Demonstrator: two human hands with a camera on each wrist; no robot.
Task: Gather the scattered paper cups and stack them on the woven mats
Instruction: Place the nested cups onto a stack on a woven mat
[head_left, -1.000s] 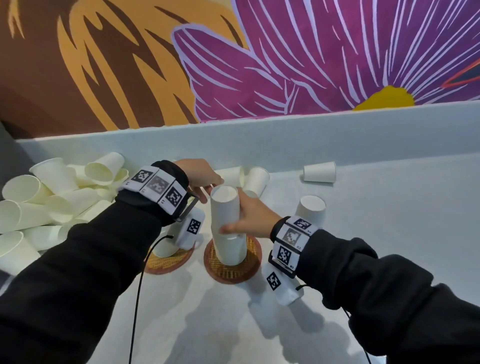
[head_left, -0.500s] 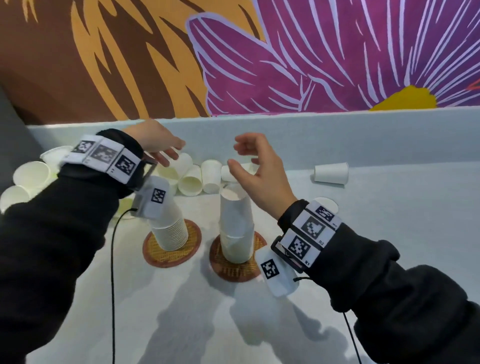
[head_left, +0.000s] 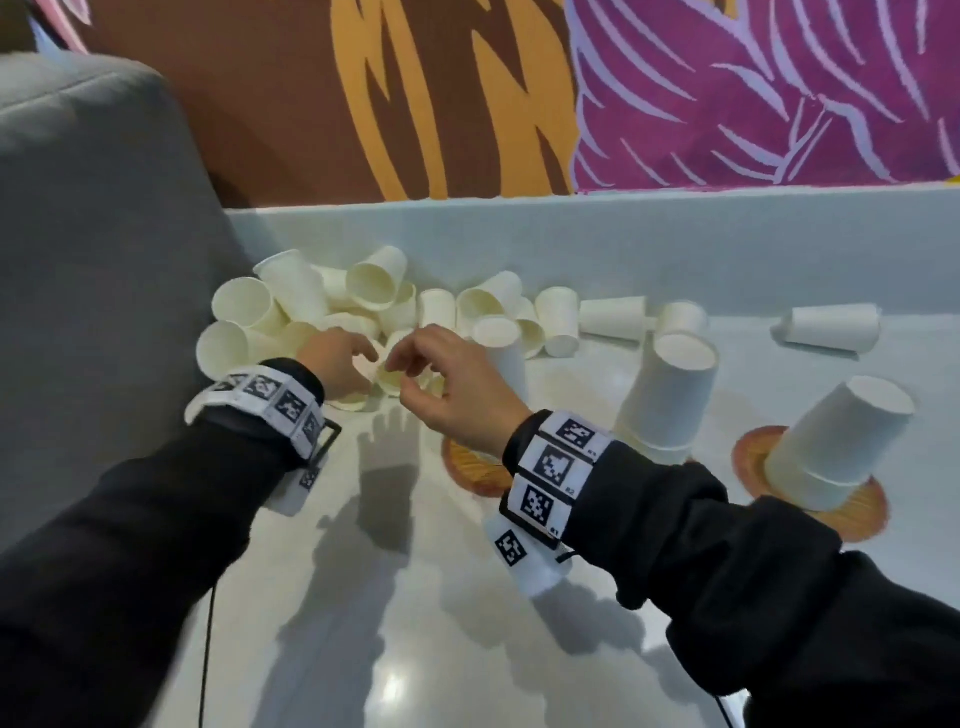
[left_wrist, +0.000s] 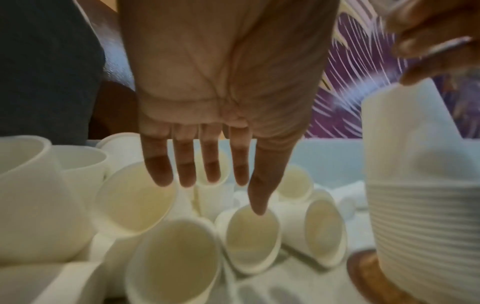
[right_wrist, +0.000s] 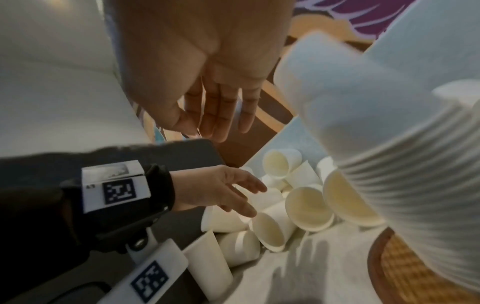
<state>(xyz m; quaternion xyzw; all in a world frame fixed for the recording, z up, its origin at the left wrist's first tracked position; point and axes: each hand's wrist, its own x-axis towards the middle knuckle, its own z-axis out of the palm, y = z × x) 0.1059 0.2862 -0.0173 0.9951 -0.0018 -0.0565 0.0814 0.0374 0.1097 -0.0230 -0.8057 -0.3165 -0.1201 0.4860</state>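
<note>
paper cups (head_left: 363, 301) litter a white table (head_left: 415, 597) below a floral mural (head_left: 753, 93).

Matt paper cups (head_left: 291, 291); woven mats (head_left: 852, 512); glossy tabletop (head_left: 395, 649).

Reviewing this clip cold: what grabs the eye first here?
The heap of loose paper cups lying on their sides at the table's back left, with the left hand and right hand reaching in, fingers open. To the right, upside-down cup stacks stand on round woven mats.
</note>
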